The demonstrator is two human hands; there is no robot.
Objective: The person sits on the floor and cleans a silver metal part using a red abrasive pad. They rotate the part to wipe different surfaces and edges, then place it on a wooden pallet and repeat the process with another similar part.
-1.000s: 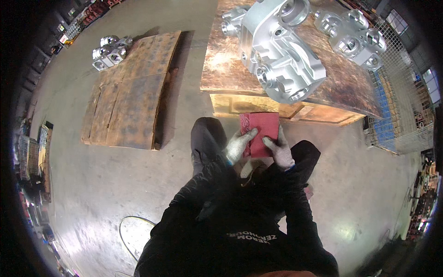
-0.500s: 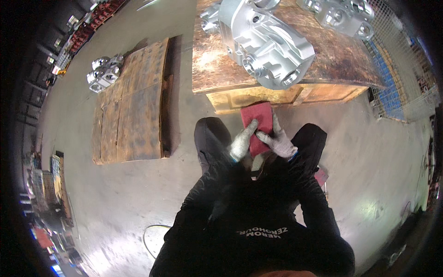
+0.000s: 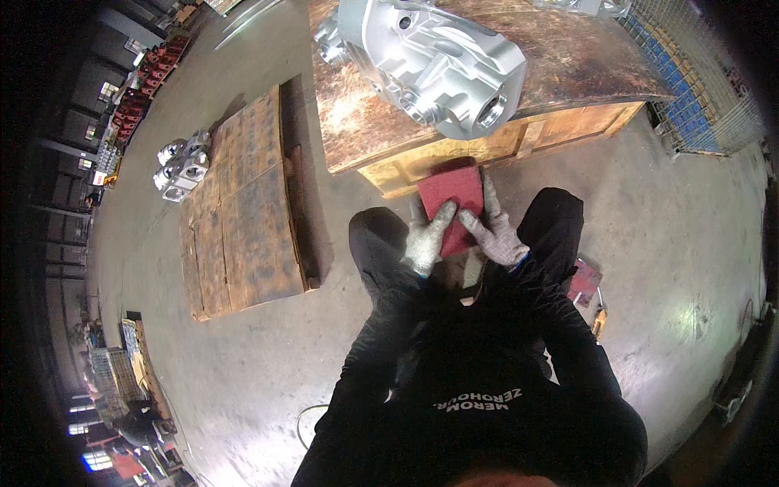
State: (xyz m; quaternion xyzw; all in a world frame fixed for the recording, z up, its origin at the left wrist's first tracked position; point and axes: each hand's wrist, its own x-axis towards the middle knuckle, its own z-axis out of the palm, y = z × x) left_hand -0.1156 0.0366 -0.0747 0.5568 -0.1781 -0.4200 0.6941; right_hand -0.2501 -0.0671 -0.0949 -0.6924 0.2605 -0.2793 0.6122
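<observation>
Both gloved hands hold a red scouring pad (image 3: 451,183) between my knees, just in front of the wooden crate. My left hand (image 3: 425,242) grips its left side, thumb lying on top of the pad. On the right side, my right hand (image 3: 498,237) has its thumb pressed on the pad and its fingers along the edge. Both hands wear pale grey knit gloves. A large silver metal casting (image 3: 442,69) rests on top of the crate (image 3: 345,130), beyond the pad and apart from it. The pad's underside is hidden.
Left of me stands a low wooden crate (image 3: 251,203) with another silver casting (image 3: 182,166) beside it. A wire mesh cage (image 3: 690,105) stands at the far right. By my right leg lie a red pad (image 3: 584,282) and a tool with an orange handle (image 3: 600,323).
The view has shifted, so the crates and castings sit differently in the picture. Both hands still hold the pad; its far edge now shows a darker layer, and the thumbs lie slightly farther apart.
</observation>
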